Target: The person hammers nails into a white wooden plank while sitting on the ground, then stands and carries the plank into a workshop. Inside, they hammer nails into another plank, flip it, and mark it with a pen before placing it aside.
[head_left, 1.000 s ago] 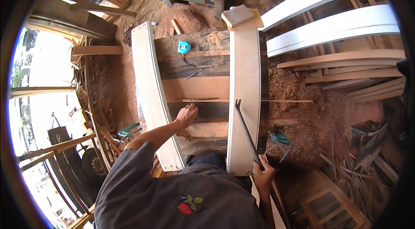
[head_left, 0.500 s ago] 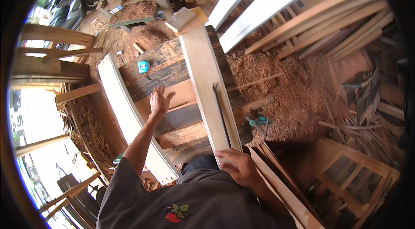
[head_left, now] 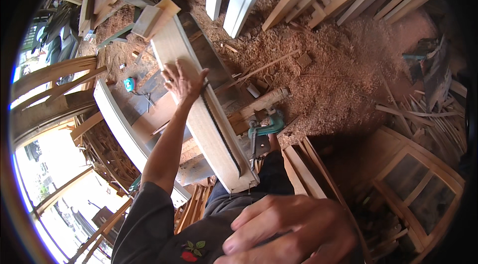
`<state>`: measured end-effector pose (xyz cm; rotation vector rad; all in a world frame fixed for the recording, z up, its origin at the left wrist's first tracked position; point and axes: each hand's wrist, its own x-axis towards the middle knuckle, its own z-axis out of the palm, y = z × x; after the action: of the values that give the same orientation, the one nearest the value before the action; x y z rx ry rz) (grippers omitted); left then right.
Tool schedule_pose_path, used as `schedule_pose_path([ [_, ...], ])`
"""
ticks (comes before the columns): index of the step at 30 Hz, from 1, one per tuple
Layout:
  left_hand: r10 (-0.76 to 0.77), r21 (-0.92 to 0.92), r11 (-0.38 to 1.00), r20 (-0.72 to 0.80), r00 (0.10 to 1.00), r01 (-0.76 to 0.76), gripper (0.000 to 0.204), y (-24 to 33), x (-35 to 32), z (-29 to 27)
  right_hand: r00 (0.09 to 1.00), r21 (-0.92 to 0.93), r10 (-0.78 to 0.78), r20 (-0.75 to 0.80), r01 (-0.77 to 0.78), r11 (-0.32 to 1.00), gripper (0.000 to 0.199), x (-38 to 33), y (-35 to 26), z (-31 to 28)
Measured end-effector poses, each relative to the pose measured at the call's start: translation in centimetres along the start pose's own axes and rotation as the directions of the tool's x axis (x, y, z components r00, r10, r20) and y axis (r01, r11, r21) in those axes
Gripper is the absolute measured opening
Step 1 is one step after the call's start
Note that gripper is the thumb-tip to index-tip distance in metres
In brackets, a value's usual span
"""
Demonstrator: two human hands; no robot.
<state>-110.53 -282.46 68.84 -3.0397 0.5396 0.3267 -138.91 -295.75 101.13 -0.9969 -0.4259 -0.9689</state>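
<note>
A long pale wooden board lies lengthwise before me, its near end by my lap. My left hand rests palm down on its upper half, fingers spread. A thin dark metal bar runs along the board, with its far end beside that hand; whether they touch is unclear. Close to the camera, large and blurred, my right hand is raised above my lap, its fingers bent but apart. No object shows in it. Small nails or screws stick out at the board's near end.
A green clamp sits right of the board. To the left are a blue tape measure and a long white board. Wooden blocks lie at the far end. Shavings cover the floor; a wooden frame stands lower right.
My left hand has come down onto the board from the space left of it. My right hand has left the board's near end and risen toward the camera. The whole view has shifted.
</note>
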Motion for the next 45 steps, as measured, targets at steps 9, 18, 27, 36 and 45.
schedule_pose_path([
  [9,0.007,0.074,0.997,-0.136,0.991,0.003,0.126,-0.3,0.7,2.3,0.959,0.298,0.173,-0.224,-0.102,0.949,0.106,-3.4,-0.3,-10.0],
  [18,0.053,0.000,0.999,-0.225,0.973,-0.054,0.122,-1.6,1.4,3.6,0.943,0.257,0.166,-0.289,-0.091,0.962,0.091,-4.0,-0.4,-14.9],
  [27,0.103,-0.039,0.992,-0.261,0.960,-0.117,0.115,-1.8,1.3,3.4,0.918,0.287,0.397,0.010,-0.383,0.878,0.091,-9.9,-1.2,-22.2],
  [36,0.161,0.045,0.987,-0.290,0.943,-0.155,0.106,-1.7,1.1,3.2,-0.154,0.140,0.698,-0.700,-0.987,-0.078,0.047,-43.4,7.4,-35.2],
  [45,0.168,0.000,0.985,-0.276,0.946,-0.175,0.099,-0.6,0.6,2.5,-0.658,0.516,0.551,-0.513,-0.749,-0.415,0.031,-59.1,12.3,-33.4],
])
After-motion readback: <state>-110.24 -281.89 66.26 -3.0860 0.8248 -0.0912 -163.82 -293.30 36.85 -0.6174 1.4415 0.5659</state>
